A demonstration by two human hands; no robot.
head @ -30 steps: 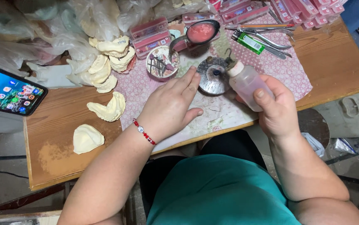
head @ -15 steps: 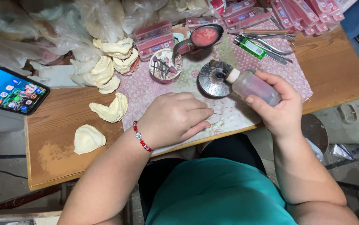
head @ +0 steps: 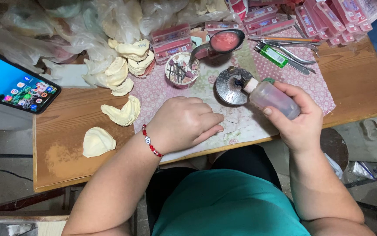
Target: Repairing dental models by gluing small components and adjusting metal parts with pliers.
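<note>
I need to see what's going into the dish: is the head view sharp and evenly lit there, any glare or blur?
Head view: even soft light, no hard shadows; the small bottle in the right hand and the dark round dish are fairly sharp; the phone screen glows bright; mild wide-angle bending at the edges.

You sit at a small wooden table (head: 66,161) whose front edge runs close to your lap. A patterned pink cloth (head: 311,83) covers its right half, up to the far edge. Beyond the left edge, grey concrete floor (head: 0,183) shows; past the right edge lies paler floor (head: 372,144).
</note>
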